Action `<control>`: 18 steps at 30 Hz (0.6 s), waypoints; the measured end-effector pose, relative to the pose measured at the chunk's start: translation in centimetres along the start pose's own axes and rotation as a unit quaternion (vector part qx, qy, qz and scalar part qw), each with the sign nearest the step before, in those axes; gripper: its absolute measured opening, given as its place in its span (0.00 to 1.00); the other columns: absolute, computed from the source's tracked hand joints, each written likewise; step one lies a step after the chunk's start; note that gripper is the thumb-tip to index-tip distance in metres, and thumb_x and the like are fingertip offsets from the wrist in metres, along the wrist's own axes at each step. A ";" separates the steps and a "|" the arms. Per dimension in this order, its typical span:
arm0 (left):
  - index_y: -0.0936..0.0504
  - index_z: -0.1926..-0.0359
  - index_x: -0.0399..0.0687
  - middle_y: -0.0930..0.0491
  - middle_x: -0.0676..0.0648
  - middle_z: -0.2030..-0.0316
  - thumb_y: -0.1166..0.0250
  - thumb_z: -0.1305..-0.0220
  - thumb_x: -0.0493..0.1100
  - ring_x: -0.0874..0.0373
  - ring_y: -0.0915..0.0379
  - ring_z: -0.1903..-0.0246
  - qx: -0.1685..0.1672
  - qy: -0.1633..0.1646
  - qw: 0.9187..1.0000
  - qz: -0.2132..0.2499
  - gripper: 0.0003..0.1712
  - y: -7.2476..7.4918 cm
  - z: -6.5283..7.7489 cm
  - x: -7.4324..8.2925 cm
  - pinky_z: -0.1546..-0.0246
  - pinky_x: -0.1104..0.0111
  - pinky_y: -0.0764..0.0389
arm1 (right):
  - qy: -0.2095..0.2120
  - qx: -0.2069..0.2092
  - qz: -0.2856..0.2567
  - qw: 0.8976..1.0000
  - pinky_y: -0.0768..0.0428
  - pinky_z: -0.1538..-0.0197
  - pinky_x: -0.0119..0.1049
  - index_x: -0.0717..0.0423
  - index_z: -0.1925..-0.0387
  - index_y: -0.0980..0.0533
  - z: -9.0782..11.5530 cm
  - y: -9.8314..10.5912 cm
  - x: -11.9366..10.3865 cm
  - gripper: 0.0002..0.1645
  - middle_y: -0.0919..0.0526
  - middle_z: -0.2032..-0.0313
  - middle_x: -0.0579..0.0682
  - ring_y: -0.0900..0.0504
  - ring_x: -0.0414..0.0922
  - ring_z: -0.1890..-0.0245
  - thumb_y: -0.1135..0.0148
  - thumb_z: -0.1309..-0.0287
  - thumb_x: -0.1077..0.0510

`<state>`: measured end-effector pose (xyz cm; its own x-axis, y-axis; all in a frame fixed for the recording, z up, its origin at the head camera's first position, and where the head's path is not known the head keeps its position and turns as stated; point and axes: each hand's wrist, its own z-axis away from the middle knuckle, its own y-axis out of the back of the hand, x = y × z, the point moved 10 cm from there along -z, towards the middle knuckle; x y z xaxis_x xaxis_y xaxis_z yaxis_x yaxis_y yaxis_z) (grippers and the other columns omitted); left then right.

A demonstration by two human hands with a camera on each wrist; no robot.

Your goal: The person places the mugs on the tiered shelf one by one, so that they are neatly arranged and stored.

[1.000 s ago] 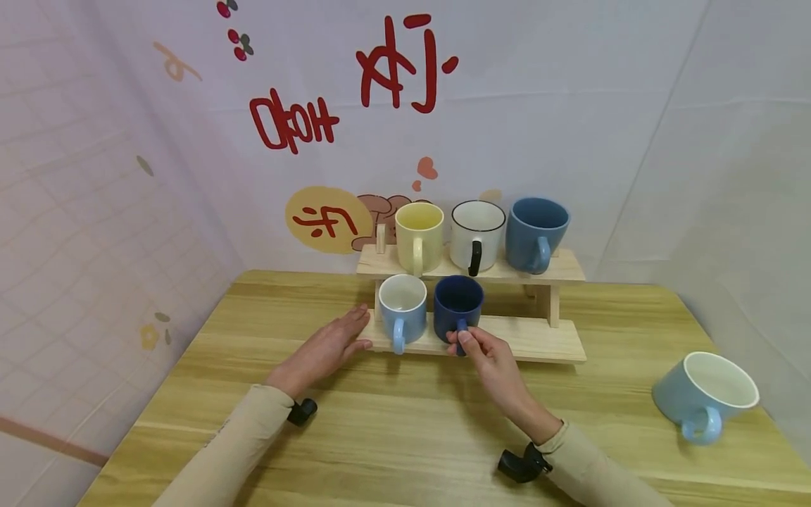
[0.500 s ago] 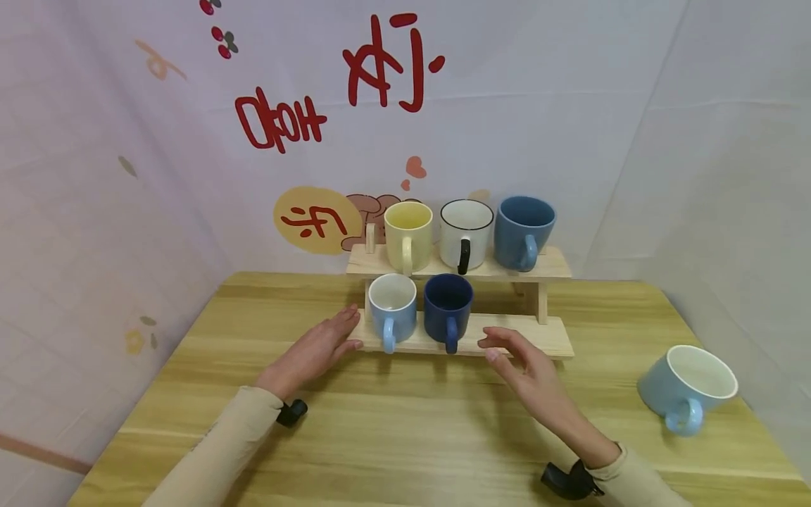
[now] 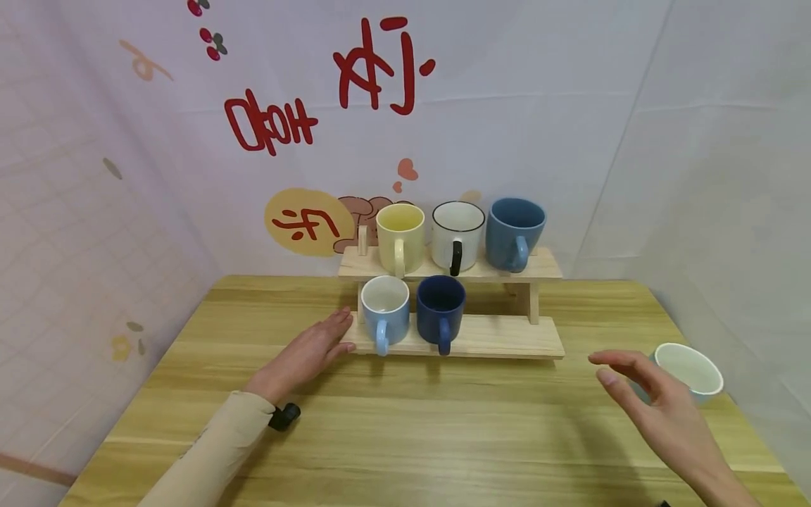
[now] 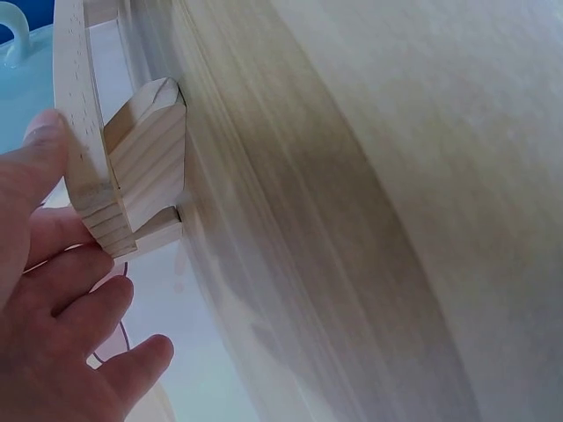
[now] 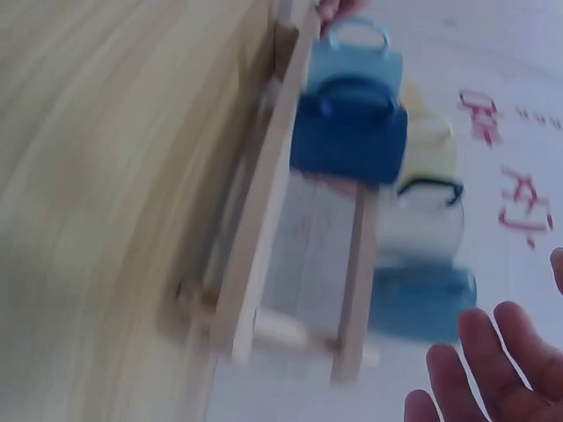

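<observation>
At the left end of a two-tier wooden rack (image 3: 507,338), my left hand (image 3: 304,355) holds the lower board, thumb at its front edge and fingers at its end (image 4: 66,290). My right hand (image 3: 665,408) is over the table's right side, fingers loosely bent with nothing in them. It partly hides a light blue mug (image 3: 690,370) with a white inside. On the lower board stand a light blue mug (image 3: 386,310) and a dark blue mug (image 3: 441,310). The upper board holds a yellow mug (image 3: 400,239), a white black-rimmed mug (image 3: 459,236) and a steel-blue mug (image 3: 514,236).
The rack stands near the back of a wood-grain table (image 3: 405,436). Behind it hangs a white cloth backdrop (image 3: 538,105) with red writing. Bare board (image 3: 507,334) shows right of the dark blue mug.
My right hand has let go of the dark blue mug's handle and moved right to the light blue mug. My left hand stays at the rack while the head view shifts slightly.
</observation>
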<state>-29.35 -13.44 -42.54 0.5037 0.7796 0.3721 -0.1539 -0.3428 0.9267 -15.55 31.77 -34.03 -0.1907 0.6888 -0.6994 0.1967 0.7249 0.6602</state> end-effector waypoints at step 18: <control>0.35 0.25 0.32 0.42 0.34 0.23 0.40 0.23 0.53 0.36 0.41 0.26 0.011 0.001 1.000 -0.002 0.38 0.6 0.3 -0.5 0.30 0.40 0.36 | -0.010 0.068 -0.256 0.964 0.22 0.54 0.15 0.56 0.48 0.17 4.3 8.2 12.3 0.23 0.11 0.54 0.37 0.15 0.28 0.53 0.56 0.24 0.74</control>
<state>-29.45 -14.16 -42.22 0.5017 0.7824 0.3689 -0.1336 -0.3513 0.9267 -12.17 46.11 -38.40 -0.2771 0.2393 -0.9306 0.2055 0.9608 0.1859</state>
